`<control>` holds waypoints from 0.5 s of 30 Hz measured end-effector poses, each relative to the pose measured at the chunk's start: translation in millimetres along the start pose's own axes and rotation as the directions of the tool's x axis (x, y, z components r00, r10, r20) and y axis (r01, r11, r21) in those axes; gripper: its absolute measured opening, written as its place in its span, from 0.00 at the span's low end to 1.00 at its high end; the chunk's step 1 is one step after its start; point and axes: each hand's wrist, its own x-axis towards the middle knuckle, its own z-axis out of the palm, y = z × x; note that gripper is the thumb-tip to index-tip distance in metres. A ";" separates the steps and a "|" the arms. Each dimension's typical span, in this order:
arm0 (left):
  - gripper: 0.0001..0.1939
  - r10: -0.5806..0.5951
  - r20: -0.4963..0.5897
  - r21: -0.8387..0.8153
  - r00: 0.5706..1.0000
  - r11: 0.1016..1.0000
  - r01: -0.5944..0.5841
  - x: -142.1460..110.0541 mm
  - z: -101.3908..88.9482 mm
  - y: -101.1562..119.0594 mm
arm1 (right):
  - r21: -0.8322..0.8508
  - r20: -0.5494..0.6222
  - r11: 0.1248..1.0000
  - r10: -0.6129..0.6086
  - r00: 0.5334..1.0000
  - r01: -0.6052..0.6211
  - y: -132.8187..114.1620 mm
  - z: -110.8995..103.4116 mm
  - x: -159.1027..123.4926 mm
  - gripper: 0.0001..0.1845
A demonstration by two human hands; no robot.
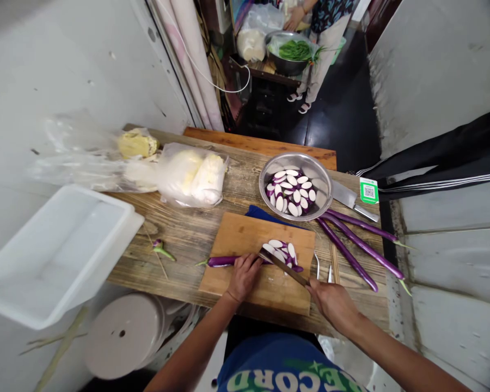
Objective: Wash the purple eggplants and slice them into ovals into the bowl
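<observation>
A long purple eggplant (224,262) lies across the wooden cutting board (228,234), its green stem past the left edge. My left hand (244,276) presses it down with curled fingers. In my right hand (335,305) is the handle of a knife (288,269); its blade reaches the eggplant just right of my left fingers. Cut oval eggplant slices (278,251) with white flesh are heaped beyond the blade. Behind the board, a metal bowl (326,188) holds many more slices. Several whole eggplants (353,239) rest at the right of the board.
A cleaver (345,197) lies beside the bowl, near a green QR card (369,190). Plastic bags (191,174) sit at the back left, a white bin (57,250) at the left. An eggplant top (159,247) is on the table. Another person (329,43) stands beyond, near a bowl of greens (289,65).
</observation>
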 end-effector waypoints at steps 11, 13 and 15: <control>0.16 -0.008 -0.010 -0.036 1.000 0.999 0.007 1.3 -1.3 1.4 | -0.039 0.026 0.999 -0.008 1.000 0.009 -0.7 12.1 -5.5 0.09; 0.15 -0.001 -0.008 -0.036 1.000 0.999 0.000 2.2 -2.3 1.1 | -0.049 0.042 0.999 -0.012 0.999 0.014 -0.6 14.5 -7.9 0.11; 0.14 0.010 -0.011 -0.037 1.000 0.999 -0.011 2.9 -3.4 0.7 | -0.053 0.046 0.998 -0.028 0.999 0.031 -0.1 18.4 -8.9 0.12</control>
